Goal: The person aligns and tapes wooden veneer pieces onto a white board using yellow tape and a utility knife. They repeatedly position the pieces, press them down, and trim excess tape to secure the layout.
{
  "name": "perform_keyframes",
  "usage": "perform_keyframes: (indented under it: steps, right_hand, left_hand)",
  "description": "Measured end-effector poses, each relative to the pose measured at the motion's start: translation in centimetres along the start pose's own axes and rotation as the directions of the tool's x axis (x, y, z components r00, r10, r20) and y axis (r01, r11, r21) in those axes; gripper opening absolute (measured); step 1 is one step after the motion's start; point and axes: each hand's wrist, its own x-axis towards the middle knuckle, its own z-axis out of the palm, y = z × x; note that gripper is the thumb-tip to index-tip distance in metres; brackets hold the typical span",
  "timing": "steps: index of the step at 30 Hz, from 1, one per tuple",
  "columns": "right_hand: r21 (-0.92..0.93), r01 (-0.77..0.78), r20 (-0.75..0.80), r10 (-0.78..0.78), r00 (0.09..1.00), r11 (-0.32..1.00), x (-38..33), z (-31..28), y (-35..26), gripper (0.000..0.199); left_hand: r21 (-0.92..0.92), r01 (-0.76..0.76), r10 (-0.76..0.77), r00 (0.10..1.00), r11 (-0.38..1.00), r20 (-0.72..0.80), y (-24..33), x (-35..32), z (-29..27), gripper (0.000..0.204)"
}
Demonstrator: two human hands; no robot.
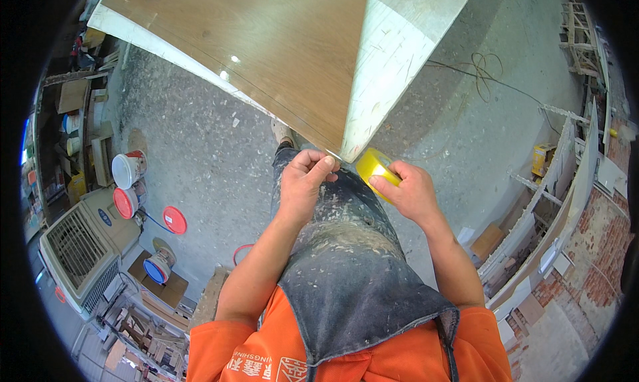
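My right hand grips a roll of yellow tape, thumb on the near side and the fingers mostly behind it. Just left of the roll, my left hand is closed in a pinch by the near corner of a wood-grain panel. A small shiny bit shows at its fingertips, too small to name. The brown panel lies on a white board, whose corner points toward me between my hands.
Several paint buckets and a red lid are on the floor at left, near a beige air cooler. A cable crosses the floor at far right. White frames line the right side.
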Motion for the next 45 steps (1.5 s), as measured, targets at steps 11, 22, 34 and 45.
perform_keyframes:
  steps: [11, 22, 34, 45]
  right_hand:
    - [-0.038, 0.008, -0.046, -0.009, 0.999, 0.999, 0.1, 0.8, 0.3, 0.05]
    - [0.075, -0.083, -0.027, 0.085, 0.996, 0.994, -1.9, -1.8, -2.0, 0.049]
    - [-0.038, -0.027, -0.019, 0.027, 0.999, 0.999, -0.6, -0.6, -0.6, 0.052]
    - [-0.038, -0.003, -0.025, 0.002, 1.0, 0.999, -0.3, -0.3, -0.4, 0.052]
  left_hand:
    - [0.002, -0.011, 0.011, 1.0, 1.0, 0.018, -0.1, 0.1, -0.1, 0.018]
    - [0.006, -0.021, 0.021, 1.0, 1.0, 0.01, -0.4, 0.1, -0.2, 0.018]
    - [0.0, -0.033, 0.033, 0.999, 0.999, 0.011, -0.6, 0.2, -0.2, 0.016]
    - [0.006, -0.031, 0.031, 0.999, 0.999, 0.006, -0.7, 0.2, -0.3, 0.015]
